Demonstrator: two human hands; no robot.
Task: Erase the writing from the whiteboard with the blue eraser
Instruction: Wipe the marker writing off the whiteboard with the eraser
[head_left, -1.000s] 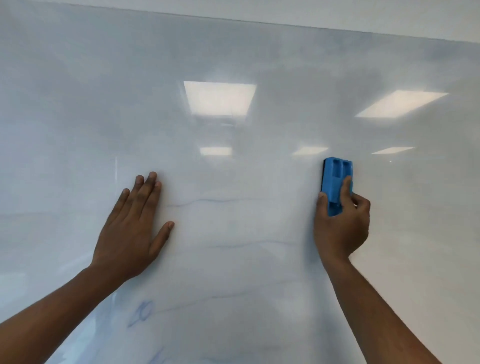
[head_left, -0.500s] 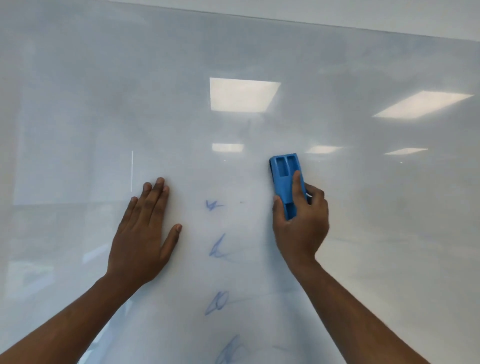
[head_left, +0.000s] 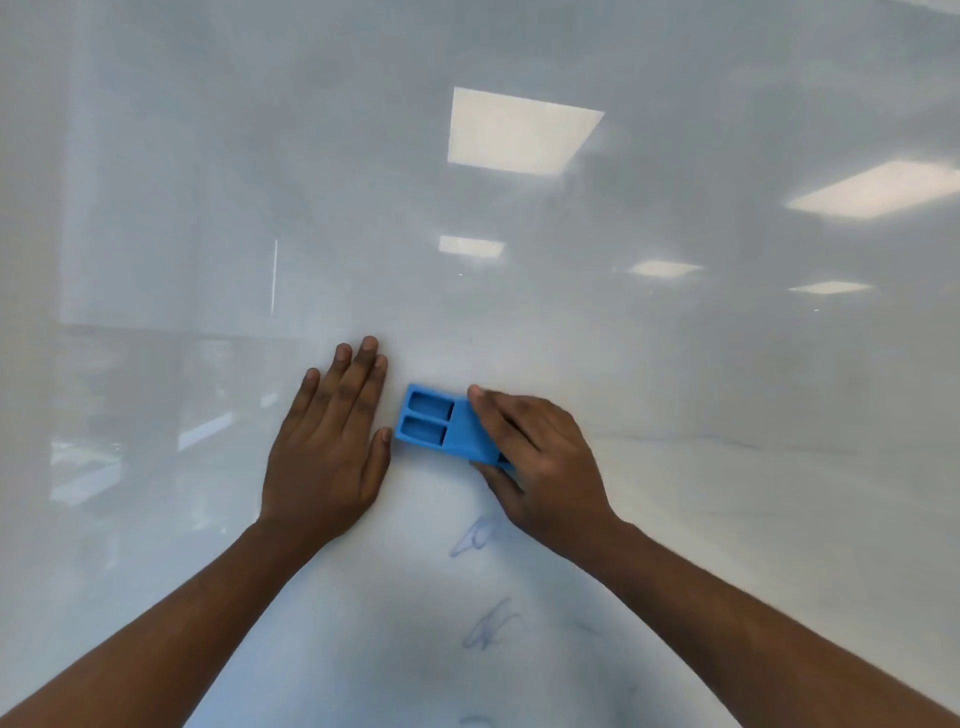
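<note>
Left hand (head_left: 327, 447): flat on the whiteboard (head_left: 156, 208), fingers spread, grasping nothing; its thumb tip lies just beside the eraser's left end.
Risk there: a stroke carried further left would probably run the eraser into that thumb and stop short, or the palm could smear ink if it slides over marks.
Eraser (head_left: 441, 428): blue, lying roughly crosswise on the board between the two hands, its two moulded hollows facing out, felt side presumably against the surface.
Right hand (head_left: 540, 462): grip clenched around the eraser's right half, fingers over the top edge and thumb under.
Risk there: only one end is held, so uneven pressure may lift the free left end and leave streaks.
Writing (head_left: 475, 538): faint blue scribbles remain below the eraser, one just under the right hand, another lower (head_left: 491, 631), and a trace at the bottom edge (head_left: 475, 719).
Risk there: they sit between the forearms, so a forearm may brush and smudge them; pale strokes against glare are easy to miss.
Reflections (head_left: 519, 130): ceiling lights mirrored on the board could hide leftover ink.
</note>
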